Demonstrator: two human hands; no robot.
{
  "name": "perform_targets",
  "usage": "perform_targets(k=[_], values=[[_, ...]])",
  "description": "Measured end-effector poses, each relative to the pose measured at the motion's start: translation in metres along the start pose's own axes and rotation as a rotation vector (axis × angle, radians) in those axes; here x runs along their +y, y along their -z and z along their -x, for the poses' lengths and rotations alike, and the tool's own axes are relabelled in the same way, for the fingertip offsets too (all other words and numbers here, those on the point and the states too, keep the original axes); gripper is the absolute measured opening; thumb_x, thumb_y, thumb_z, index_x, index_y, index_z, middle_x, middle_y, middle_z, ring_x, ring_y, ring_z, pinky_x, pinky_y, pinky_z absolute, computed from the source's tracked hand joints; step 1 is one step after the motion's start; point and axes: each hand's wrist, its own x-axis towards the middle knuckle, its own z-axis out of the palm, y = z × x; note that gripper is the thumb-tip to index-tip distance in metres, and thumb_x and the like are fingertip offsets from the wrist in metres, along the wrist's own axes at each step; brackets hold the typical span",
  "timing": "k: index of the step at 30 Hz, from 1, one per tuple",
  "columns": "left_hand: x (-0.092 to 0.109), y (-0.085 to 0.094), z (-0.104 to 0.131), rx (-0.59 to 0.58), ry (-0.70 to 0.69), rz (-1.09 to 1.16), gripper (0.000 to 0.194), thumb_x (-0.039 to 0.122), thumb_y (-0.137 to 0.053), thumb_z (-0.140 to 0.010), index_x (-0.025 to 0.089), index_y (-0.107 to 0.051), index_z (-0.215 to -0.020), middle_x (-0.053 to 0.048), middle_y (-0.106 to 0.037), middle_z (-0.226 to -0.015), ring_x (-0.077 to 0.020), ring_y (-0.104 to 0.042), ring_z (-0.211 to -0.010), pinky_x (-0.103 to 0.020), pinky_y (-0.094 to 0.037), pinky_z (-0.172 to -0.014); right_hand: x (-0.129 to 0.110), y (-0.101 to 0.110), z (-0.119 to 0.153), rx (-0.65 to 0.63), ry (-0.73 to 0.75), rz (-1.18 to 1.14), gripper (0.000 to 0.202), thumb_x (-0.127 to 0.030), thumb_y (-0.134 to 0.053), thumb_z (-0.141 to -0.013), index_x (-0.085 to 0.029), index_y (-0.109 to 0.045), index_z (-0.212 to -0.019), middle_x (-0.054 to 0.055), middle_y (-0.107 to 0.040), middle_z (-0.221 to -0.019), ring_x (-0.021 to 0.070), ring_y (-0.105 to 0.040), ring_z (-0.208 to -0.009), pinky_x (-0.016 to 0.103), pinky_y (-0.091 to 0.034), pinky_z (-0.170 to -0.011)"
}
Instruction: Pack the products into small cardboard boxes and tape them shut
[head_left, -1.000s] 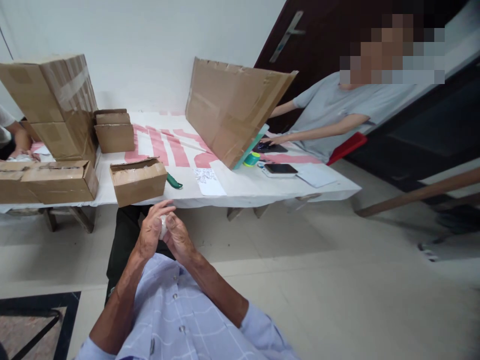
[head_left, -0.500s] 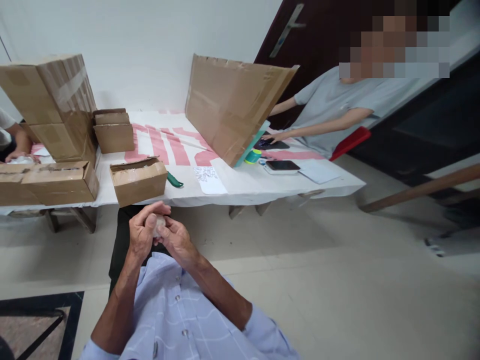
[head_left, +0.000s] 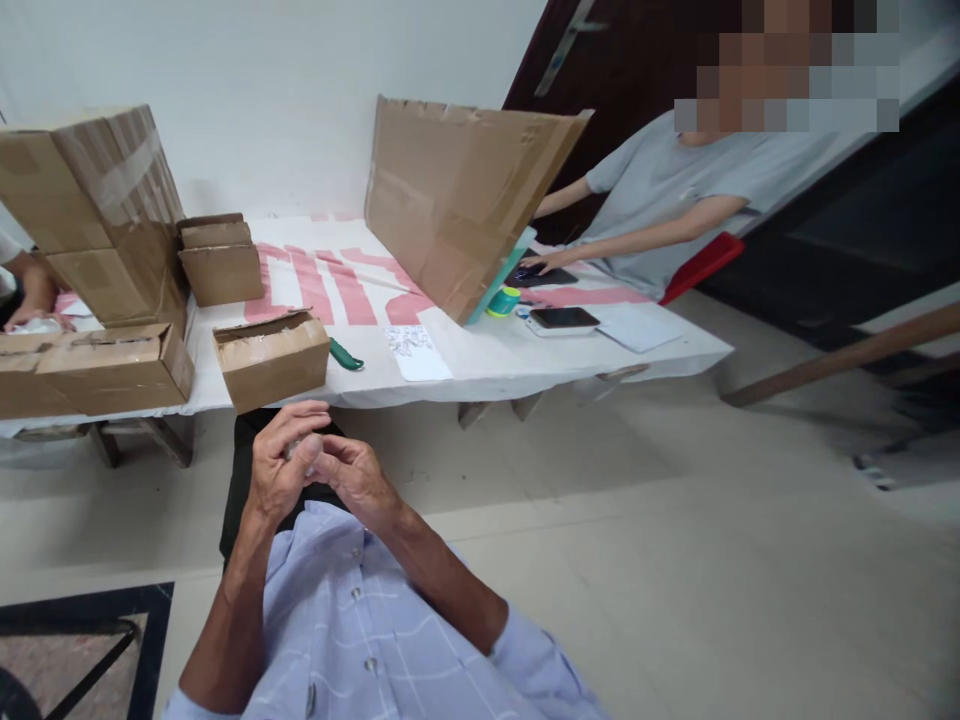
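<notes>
Both my hands meet over my lap, just in front of the table's near edge. A small pale object (head_left: 294,450) shows between them, mostly covered by fingers; I cannot make out what it is. My left hand (head_left: 281,465) is curled around it, thumb pressed in and upper fingers reaching right. From the right, my right hand (head_left: 360,478) touches it with thumb and fingers pinched together. Just beyond my hands stands an open cardboard box (head_left: 274,370) at the table edge, with a dark green object (head_left: 346,355) beside it.
A printed white card (head_left: 420,355) lies on the table (head_left: 480,365). A large cardboard panel (head_left: 457,200) stands behind it. Stacked boxes (head_left: 97,220) are at left. A person (head_left: 667,200) sits at right near a phone (head_left: 564,318); another person's hand (head_left: 37,300) shows at far left.
My left hand has turned and now covers more of the pale object. My hands have shifted slightly left, and the view has moved a little.
</notes>
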Motion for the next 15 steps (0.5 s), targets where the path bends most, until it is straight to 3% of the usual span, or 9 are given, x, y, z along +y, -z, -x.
perform_targets(k=[3, 5, 8, 11, 13, 15], values=[[-0.0019, -0.0036, 0.0001, 0.024, -0.034, 0.044, 0.043, 0.054, -0.066, -0.101, 0.022, -0.084, -0.080, -0.010, -0.081, -0.083, -0.0268, -0.079, -0.087, -0.038, -0.060, -0.081, -0.0013, 0.0004, -0.0004, -0.060, -0.005, -0.058, 0.053, -0.057, -0.097, -0.073, -0.016, -0.080, -0.103, 0.003, -0.075, -0.093, 0.0154, -0.070, -0.083, 0.029, -0.064, -0.075], [-0.0043, -0.0072, 0.0006, 0.068, -0.008, 0.134, 0.055, 0.060, -0.054, -0.106, 0.021, -0.081, -0.077, -0.010, -0.079, -0.082, -0.0292, -0.079, -0.096, -0.041, -0.060, -0.087, -0.0009, 0.0012, -0.0009, -0.091, -0.012, -0.108, 0.062, -0.058, -0.099, -0.068, -0.018, -0.077, -0.111, 0.003, -0.074, -0.098, 0.0159, -0.070, -0.085, 0.027, -0.064, -0.070], [-0.0059, -0.0073, 0.0011, 0.003, -0.021, 0.029, 0.062, 0.069, -0.046, -0.106, 0.021, -0.085, -0.098, -0.015, -0.081, -0.115, -0.0330, -0.074, -0.119, -0.048, -0.057, -0.103, -0.0005, 0.0035, -0.0014, -0.077, -0.009, -0.150, 0.063, -0.059, -0.099, -0.069, -0.021, -0.072, -0.111, 0.002, -0.072, -0.099, 0.0159, -0.069, -0.085, 0.027, -0.063, -0.070], [-0.0048, -0.0044, 0.0020, -0.054, -0.120, -0.231, 0.057, 0.070, -0.057, -0.101, 0.023, -0.081, -0.124, -0.016, -0.075, -0.137, -0.0336, -0.070, -0.127, -0.049, -0.053, -0.109, -0.0024, 0.0040, -0.0009, -0.039, -0.002, -0.149, 0.057, -0.059, -0.098, -0.070, -0.021, -0.070, -0.101, 0.001, -0.070, -0.093, 0.0147, -0.068, -0.084, 0.027, -0.062, -0.076], [-0.0036, -0.0052, 0.0029, -0.061, -0.159, -0.273, 0.050, 0.067, -0.067, -0.096, 0.024, -0.081, -0.118, -0.014, -0.079, -0.124, -0.0325, -0.074, -0.117, -0.047, -0.055, -0.105, -0.0038, 0.0022, -0.0001, -0.016, 0.028, -0.131, 0.060, -0.059, -0.100, -0.067, -0.021, -0.071, -0.103, 0.002, -0.071, -0.099, 0.0155, -0.068, -0.090, 0.026, -0.061, -0.083], [-0.0024, -0.0085, 0.0036, -0.034, -0.129, -0.180, 0.044, 0.065, -0.068, -0.097, 0.023, -0.081, -0.101, -0.012, -0.082, -0.106, -0.0322, -0.076, -0.111, -0.046, -0.057, -0.101, -0.0039, -0.0001, 0.0000, -0.004, 0.044, -0.139, 0.064, -0.061, -0.099, -0.067, -0.022, -0.072, -0.111, 0.003, -0.072, -0.107, 0.0170, -0.069, -0.096, 0.027, -0.061, -0.085]])
